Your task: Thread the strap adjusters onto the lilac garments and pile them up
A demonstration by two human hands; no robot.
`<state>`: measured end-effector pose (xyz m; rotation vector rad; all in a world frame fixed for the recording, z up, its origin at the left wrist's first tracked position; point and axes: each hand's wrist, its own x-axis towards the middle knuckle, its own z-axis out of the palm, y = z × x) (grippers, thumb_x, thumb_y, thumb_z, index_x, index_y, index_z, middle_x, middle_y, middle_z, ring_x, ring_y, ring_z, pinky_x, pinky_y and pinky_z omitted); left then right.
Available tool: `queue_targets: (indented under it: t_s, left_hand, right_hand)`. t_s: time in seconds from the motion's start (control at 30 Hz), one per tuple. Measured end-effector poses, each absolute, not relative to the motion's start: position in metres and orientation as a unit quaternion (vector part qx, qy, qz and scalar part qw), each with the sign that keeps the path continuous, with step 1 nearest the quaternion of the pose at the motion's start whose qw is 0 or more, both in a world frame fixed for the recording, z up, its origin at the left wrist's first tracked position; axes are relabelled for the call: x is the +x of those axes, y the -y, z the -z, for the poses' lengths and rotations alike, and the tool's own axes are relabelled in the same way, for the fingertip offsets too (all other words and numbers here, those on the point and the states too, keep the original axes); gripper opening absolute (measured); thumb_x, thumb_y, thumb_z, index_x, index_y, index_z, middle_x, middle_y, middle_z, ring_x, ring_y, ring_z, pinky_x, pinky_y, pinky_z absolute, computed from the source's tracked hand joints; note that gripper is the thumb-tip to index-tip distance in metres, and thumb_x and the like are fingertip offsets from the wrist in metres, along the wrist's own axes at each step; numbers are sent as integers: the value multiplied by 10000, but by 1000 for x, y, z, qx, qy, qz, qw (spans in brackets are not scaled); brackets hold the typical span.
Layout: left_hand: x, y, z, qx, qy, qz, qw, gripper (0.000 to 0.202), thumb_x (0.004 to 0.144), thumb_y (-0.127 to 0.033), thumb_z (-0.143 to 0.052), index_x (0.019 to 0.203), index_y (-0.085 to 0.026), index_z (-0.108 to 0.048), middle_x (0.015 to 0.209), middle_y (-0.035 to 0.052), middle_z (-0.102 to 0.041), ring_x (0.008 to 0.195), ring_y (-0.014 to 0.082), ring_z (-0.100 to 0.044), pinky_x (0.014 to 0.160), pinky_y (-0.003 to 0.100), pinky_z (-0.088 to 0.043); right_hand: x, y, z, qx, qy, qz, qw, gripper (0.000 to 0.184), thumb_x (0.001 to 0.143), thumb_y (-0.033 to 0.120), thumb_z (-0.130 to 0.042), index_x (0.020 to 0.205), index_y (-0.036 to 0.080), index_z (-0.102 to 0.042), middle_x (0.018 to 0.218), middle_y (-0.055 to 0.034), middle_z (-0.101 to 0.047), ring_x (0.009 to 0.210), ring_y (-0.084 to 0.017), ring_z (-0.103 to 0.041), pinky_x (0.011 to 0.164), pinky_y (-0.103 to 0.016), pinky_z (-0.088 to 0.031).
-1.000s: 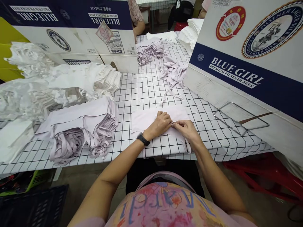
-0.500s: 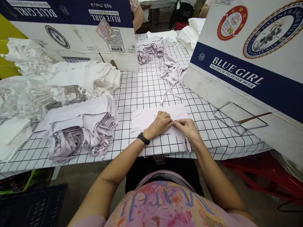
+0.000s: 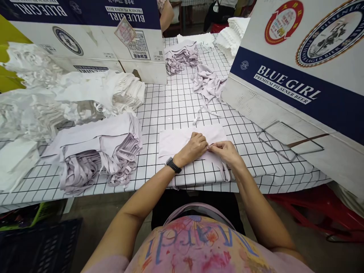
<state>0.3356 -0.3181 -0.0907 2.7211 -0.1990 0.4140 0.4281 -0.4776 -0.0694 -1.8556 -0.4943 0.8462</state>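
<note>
A pale lilac fabric garment piece (image 3: pixel 172 142) lies flat on the checked tablecloth in front of me, its thin strap (image 3: pixel 226 174) hanging toward the table's front edge. My left hand (image 3: pixel 193 148), with a black watch on the wrist, rests on the piece with its fingers curled closed at the strap. Close beside it, my right hand (image 3: pixel 227 152) pinches the strap between thumb and forefinger. A tiny pale, shiny piece (image 3: pixel 208 146) shows between the two sets of fingertips; its kind is too small to make out.
Left stand a stack of lilac pieces with straps (image 3: pixel 96 148) and white stacks (image 3: pixel 99 89). Beer cartons (image 3: pixel 99 49) wall both sides; a wire frame (image 3: pixel 290 142) leans at the right carton (image 3: pixel 281 87). Loose lilac pieces (image 3: pixel 209 81) lie farther back. Another person's arm (image 3: pixel 166 17) shows behind.
Both hands stay at the same spot on the garment, with only a slight shift of the right fingers. The whole view has moved a little.
</note>
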Motion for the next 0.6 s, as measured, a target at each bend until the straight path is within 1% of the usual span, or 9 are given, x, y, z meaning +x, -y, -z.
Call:
queue_targets:
  t_s: [0.17, 0.3, 0.5, 0.6]
  left_hand:
    - [336, 318, 93, 962, 53, -151, 219, 220, 972, -141, -520, 804, -181, -656, 861, 66, -674, 896, 212, -581, 915, 406, -421]
    - [336, 317, 91, 960, 51, -153, 228, 232, 967, -134, -526, 776, -174, -651, 841, 68, -670, 889, 209, -584, 918, 405, -421]
    - [334, 316, 91, 955, 61, -172, 233, 210, 955, -121, -527, 779, -180, -626, 816, 42, -673, 871, 198, -586, 903, 395, -427]
    - [334, 316, 94, 952, 61, -192, 229, 221, 950, -114, -530, 751, -179, -600, 798, 34, -670, 850, 189, -582, 890, 386, -427]
  right_hand:
    - [422, 477, 66, -762, 162, -350, 519, 268, 737, 408, -736, 650, 155, -725, 700, -55, -683, 708, -182, -586, 596, -277, -404]
    - [419, 473, 62, -772, 152, -333, 520, 231, 721, 349, -712, 600, 154, -694, 670, -50, -671, 690, -173, -584, 609, -271, -415]
    - [415, 471, 67, -799, 141, -264, 522, 246, 723, 364, -689, 612, 144, -701, 610, -34, -637, 626, -170, -577, 550, -260, -397]
    - [412, 469, 71, -807, 139, -234, 524, 248, 719, 357, -678, 591, 144, -687, 593, -22, -618, 614, -160, -564, 555, -255, -396]
